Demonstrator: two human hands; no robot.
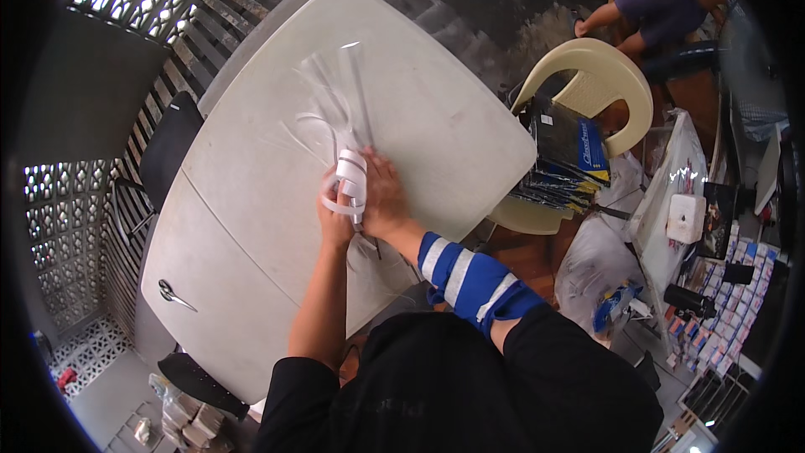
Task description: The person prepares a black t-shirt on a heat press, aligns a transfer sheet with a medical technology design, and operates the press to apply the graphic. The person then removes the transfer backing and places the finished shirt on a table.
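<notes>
A coiled white strip (350, 169) is held between my hands near the table's middle, over a fanned bundle of clear plastic strips (331, 88). My left hand (334, 214) has its fingers curled on the white coil, with a loop hanging around them. My right hand (384, 197) lies against the coil's right side, fingers bent round the bundle; part of its grip is hidden. Silver-and-black scissors (172, 294) lie on the pale table (226, 159), at its left.
Dark chairs (168, 143) stand left of the table. At the right, a cream plastic chair (625, 101) holds stacked dark packets (562, 143), beside bagged items (587, 260) and many small boxes (729, 310). Another person (662, 0) is at the upper right, beyond the chair.
</notes>
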